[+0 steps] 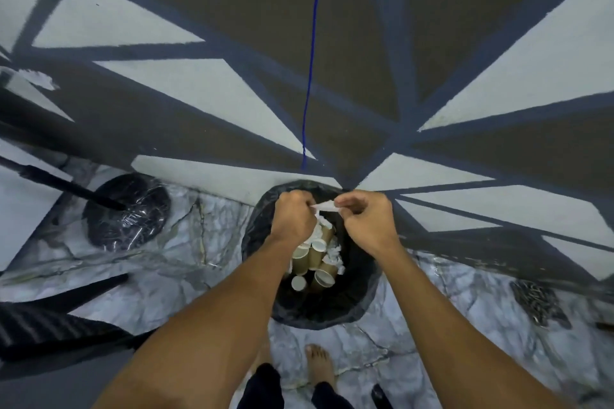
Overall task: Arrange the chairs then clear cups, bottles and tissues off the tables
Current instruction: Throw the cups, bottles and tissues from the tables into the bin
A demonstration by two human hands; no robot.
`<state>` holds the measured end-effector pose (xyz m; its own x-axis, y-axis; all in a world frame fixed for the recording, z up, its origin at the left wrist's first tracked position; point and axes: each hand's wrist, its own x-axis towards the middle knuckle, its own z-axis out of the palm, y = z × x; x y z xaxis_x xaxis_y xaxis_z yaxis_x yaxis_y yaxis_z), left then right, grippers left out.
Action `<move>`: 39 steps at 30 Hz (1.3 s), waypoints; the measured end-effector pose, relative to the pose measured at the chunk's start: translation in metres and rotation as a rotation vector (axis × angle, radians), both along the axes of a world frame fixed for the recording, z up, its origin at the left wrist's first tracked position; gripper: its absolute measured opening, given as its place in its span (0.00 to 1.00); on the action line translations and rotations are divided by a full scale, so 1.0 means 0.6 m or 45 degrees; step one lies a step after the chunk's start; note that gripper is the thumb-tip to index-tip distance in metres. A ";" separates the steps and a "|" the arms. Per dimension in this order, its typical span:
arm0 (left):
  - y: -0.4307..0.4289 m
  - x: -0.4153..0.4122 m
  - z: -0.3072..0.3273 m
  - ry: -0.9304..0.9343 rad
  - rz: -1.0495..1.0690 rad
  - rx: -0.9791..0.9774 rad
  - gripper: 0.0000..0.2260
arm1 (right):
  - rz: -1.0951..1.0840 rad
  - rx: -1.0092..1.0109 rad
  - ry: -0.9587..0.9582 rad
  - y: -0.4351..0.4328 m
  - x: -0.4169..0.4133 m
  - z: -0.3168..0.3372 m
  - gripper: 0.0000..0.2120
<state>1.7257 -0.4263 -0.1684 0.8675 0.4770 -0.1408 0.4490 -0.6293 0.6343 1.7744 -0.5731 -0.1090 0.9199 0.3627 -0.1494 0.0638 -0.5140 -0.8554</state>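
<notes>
A bin lined with a black bag (358, 295) stands on the floor against the painted wall. Inside lie several brown paper cups (324, 276) and crumpled white tissues (332, 254). Both my hands hover over the bin's far rim. My left hand (292, 214) and my right hand (363, 216) each pinch an end of a white tissue (324, 206) stretched between them. More white tissue hangs below my left hand's fingers.
A round black table base (126, 209) with its pole stands to the left on the marble floor. A dark chair (50, 325) sits at the lower left. A blue cord (310, 76) hangs down the wall. My bare feet (319, 365) stand just before the bin.
</notes>
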 end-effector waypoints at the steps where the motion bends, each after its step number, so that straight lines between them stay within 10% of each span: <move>1: 0.003 0.014 -0.012 0.036 -0.005 0.018 0.05 | -0.050 -0.025 -0.010 -0.012 0.006 -0.009 0.13; 20: 0.034 0.154 -0.505 0.252 -0.206 -0.016 0.10 | 0.106 -0.535 0.151 0.033 0.126 -0.549 0.13; 39: 0.063 -0.114 0.084 0.415 0.062 0.074 0.23 | 0.560 -0.595 -0.062 -0.014 0.002 -0.014 0.18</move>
